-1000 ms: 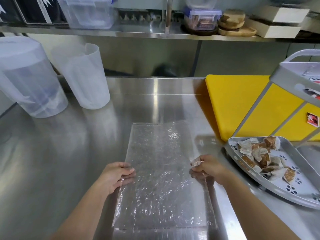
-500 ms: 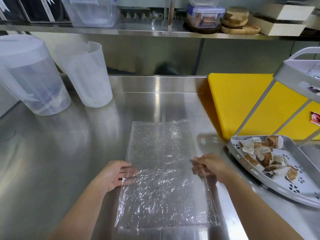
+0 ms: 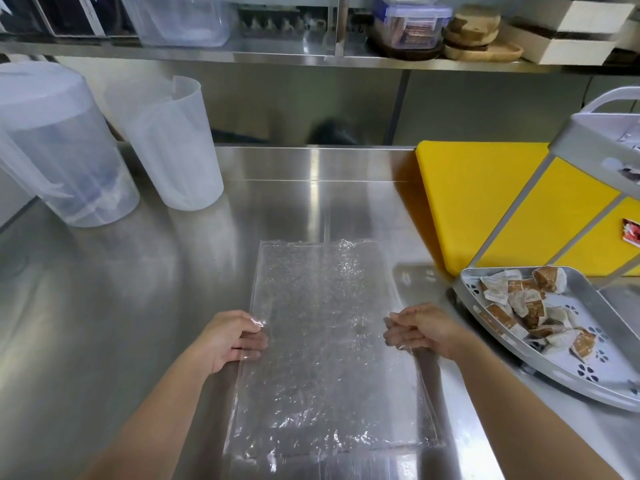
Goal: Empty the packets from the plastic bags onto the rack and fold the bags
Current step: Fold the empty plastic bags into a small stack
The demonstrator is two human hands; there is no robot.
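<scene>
A clear crinkled plastic bag [image 3: 325, 344] lies flat and empty on the steel counter [image 3: 121, 323], its long side running away from me. My left hand [image 3: 230, 339] pinches the bag's left edge, fingers curled over the film. My right hand [image 3: 424, 329] pinches the right edge at about the same height. To the right stands a grey two-tier rack [image 3: 595, 386]; its lower tray holds several brown-and-white packets [image 3: 519, 306].
Two translucent plastic jugs [image 3: 169, 143] stand at the back left. A yellow cutting board [image 3: 485, 202] lies behind the rack, with a small red packet [image 3: 631, 234] on it. A steel shelf [image 3: 311, 57] above carries containers, wooden boards and boxes.
Both hands slid slightly along the bag's side edges and now grip them more firmly. The bag stays flat in the same place.
</scene>
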